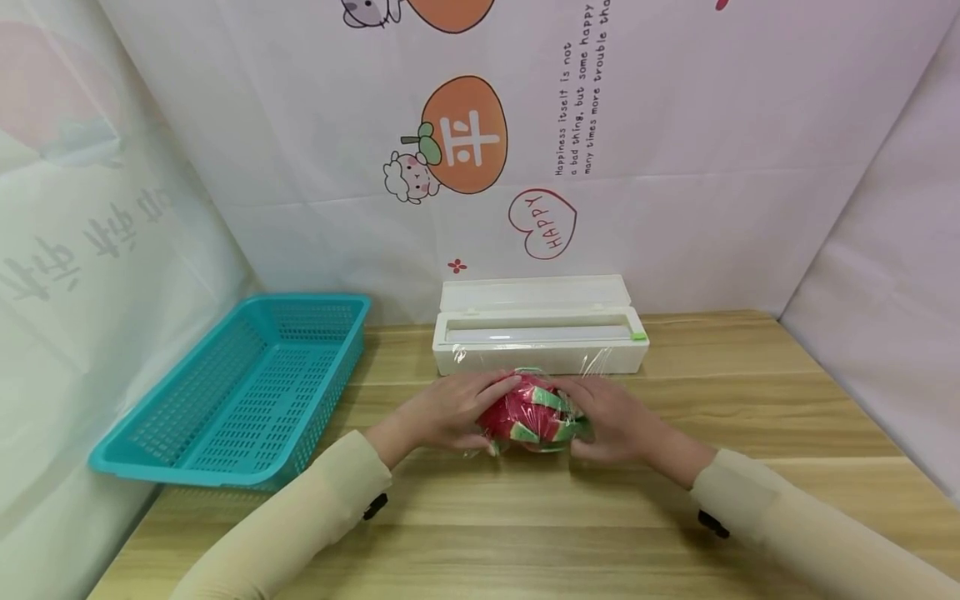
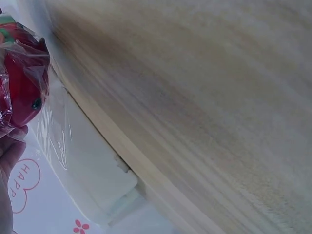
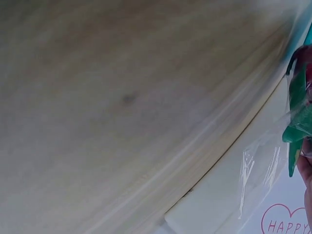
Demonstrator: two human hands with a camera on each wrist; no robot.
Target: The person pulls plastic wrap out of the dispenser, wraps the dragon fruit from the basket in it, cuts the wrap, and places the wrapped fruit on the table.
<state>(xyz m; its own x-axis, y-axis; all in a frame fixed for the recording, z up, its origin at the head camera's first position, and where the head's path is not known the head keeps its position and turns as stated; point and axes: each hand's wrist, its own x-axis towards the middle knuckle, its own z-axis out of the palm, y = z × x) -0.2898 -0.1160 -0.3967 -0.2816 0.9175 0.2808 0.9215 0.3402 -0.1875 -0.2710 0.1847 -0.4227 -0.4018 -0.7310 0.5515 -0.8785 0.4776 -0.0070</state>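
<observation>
A red dragon fruit (image 1: pixel 525 417) with green scales sits between my two hands, with clear cling film (image 2: pixel 29 63) drawn over it. My left hand (image 1: pixel 453 408) grips its left side, thumb low and fingers over the top. On the other side, my right hand (image 1: pixel 617 417) holds the fruit, fingers bent over its upper right. In the right wrist view, green scale tips (image 3: pixel 297 131) show under the film beside the fingers. Just behind the fruit stands a white cling film dispenser (image 1: pixel 540 360), its lid (image 1: pixel 536 293) raised and a roll inside.
A turquoise plastic basket (image 1: pixel 330 417) stands at the left of the wooden table (image 1: pixel 525 542). Behind the dispenser hangs a white printed cloth (image 1: pixel 675 208), and similar cloth encloses both sides. Strands of film reach from the fruit toward the dispenser's front.
</observation>
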